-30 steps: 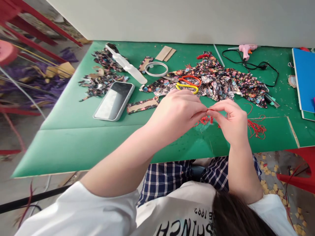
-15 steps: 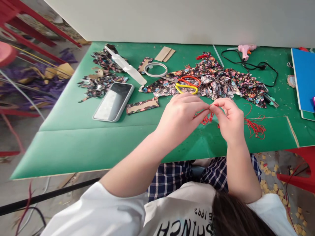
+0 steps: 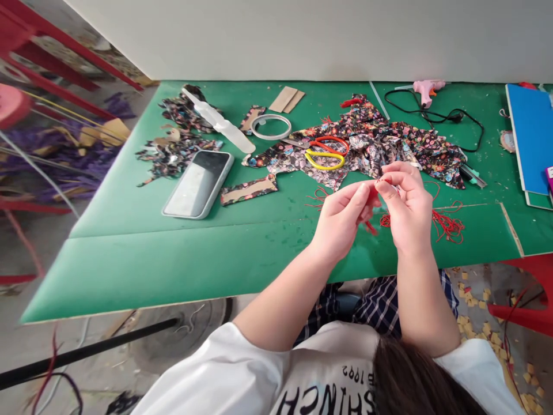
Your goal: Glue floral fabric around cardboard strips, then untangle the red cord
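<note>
My left hand (image 3: 343,216) and my right hand (image 3: 408,202) meet above the green table, fingertips pinched together on red thread (image 3: 370,227). A short bunch of it dangles below the left fingers; the pinched part itself is mostly hidden. Loose red strands (image 3: 317,197) lie to the left of my hands, and a tangled pile of red thread (image 3: 449,226) lies to the right. Just beyond the hands spreads floral fabric (image 3: 367,124). Scissors (image 3: 326,153) with one red and one yellow handle rest on that cloth.
Left on the table (image 3: 173,265) are a phone (image 3: 199,184), fabric scraps (image 3: 173,153), a white plastic strip (image 3: 218,120) and a tape roll (image 3: 271,127). A pink glue gun (image 3: 427,92) with black cord lies back right, near a blue board (image 3: 533,138). A cutter (image 3: 473,176) pokes from the cloth.
My left hand has turned and shifted right, its fingers now curled beside the right fingertips. Red strands once behind it show on the table. The right hand stays nearly in place.
</note>
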{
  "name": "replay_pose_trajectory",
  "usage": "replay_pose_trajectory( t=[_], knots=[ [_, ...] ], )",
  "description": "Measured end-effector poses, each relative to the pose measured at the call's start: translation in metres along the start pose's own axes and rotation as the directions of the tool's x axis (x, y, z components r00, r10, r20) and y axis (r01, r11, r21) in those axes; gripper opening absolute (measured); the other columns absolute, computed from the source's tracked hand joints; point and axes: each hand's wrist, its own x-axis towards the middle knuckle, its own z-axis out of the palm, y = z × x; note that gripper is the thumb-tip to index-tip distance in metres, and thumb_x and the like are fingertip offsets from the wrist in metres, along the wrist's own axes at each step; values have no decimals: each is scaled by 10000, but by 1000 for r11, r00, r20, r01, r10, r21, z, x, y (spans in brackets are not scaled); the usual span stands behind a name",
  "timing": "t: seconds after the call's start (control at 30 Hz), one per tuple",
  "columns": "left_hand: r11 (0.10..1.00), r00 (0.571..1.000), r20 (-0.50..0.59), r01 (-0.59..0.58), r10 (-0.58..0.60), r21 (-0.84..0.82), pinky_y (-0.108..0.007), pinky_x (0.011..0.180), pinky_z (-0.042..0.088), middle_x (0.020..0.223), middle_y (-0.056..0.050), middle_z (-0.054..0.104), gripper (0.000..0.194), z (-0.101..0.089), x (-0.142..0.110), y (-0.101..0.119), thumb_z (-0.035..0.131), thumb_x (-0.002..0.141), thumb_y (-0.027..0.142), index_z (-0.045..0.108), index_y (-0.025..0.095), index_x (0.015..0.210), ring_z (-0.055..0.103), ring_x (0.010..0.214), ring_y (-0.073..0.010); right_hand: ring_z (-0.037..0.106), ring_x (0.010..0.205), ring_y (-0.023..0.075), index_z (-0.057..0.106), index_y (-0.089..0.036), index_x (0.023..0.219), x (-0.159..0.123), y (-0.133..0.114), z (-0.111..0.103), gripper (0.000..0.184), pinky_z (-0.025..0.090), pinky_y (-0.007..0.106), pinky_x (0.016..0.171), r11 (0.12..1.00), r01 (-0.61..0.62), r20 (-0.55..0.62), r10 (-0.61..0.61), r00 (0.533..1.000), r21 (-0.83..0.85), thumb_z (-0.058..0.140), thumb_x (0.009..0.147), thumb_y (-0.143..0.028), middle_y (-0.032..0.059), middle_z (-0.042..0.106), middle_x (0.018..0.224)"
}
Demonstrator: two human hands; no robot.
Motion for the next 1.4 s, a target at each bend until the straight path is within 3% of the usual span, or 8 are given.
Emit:
replay_pose_trajectory(
  t=[0.1,0.4,0.6,0.87,1.2,1.4],
  knots=[
    [996,999,-52,4,0,85,-219,379,243,506,48,467,348,-2,-1,4,707,712,524,646,186,656,321,421,-55,555,1034,158,602,-236,785,-1,-1,1,184,458,369,957,1000,3,23,-4,1000,10,602,814,-417,27,595,979],
    [989,987,-108,-109,120,103,-224,393,267,520,56,468,295,-3,-4,2,743,686,490,666,206,673,325,427,-58,594,966,139,646,-259,779,-2,0,4,178,503,346,932,997,15,33,-18,999,78,634,784,-437,8,607,930],
    [979,973,-135,-174,187,104,-228,423,294,540,55,499,262,-1,-8,9,742,699,462,662,218,644,349,449,-60,592,1071,147,701,-322,957,3,1,-6,266,491,362,991,985,-72,208,38,977,156,645,759,-490,-3,641,1050],
    [978,972,-122,-192,201,83,-213,434,311,542,44,541,230,-2,-10,10,768,688,425,698,212,639,358,452,-50,634,892,110,731,-360,783,1,-6,-4,78,551,314,840,928,-149,223,74,972,342,735,705,-361,-52,681,888],
    [974,971,-114,-199,212,111,-179,418,295,497,48,509,254,-4,-10,10,789,665,407,700,176,613,358,426,-30,626,835,80,731,-355,725,2,-7,-5,134,519,267,822,835,-262,292,128,948,484,778,658,-248,-70,680,803],
    [965,973,-70,-207,221,164,-184,442,312,522,35,545,240,-7,-11,10,775,683,414,717,186,634,381,453,-41,604,768,70,727,-315,676,4,-10,-7,106,504,235,720,802,-315,315,168,934,507,790,639,-240,-62,654,750]
  ],
)
